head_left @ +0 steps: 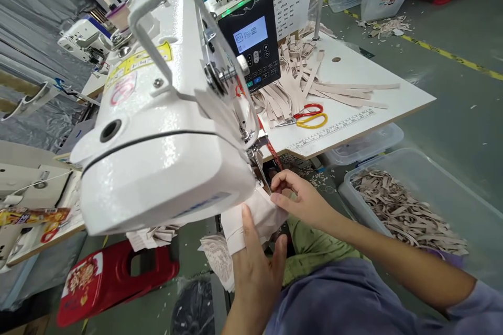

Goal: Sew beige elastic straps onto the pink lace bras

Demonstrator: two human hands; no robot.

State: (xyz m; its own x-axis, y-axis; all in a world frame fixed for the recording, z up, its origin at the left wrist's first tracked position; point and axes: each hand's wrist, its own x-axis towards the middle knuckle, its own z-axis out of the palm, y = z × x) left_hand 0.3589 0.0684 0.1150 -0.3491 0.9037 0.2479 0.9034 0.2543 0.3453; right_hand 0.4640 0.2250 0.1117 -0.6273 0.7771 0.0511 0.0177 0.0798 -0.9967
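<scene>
Under the head of a white sewing machine (168, 167) lies a pale pink fabric piece (261, 214), with lace-patterned cloth (220, 261) hanging at its left. My left hand (255, 267) grips the fabric from the near side, index finger stretched along its top and thumb apart on the right. At the fabric's upper right edge, my right hand (293, 196) is closed in a pinch, thumb against index finger, close to the presser area. The machine head partly hides the needle and the fabric's far side.
Red-and-yellow scissors (312, 116), a printed ruler scale (332, 128) and pale strips (291, 81) are on the white table (377, 70). A control panel (251, 39) stands behind the machine. A clear bin (424, 165) of strips sits right; a red stool (118, 282) stands left.
</scene>
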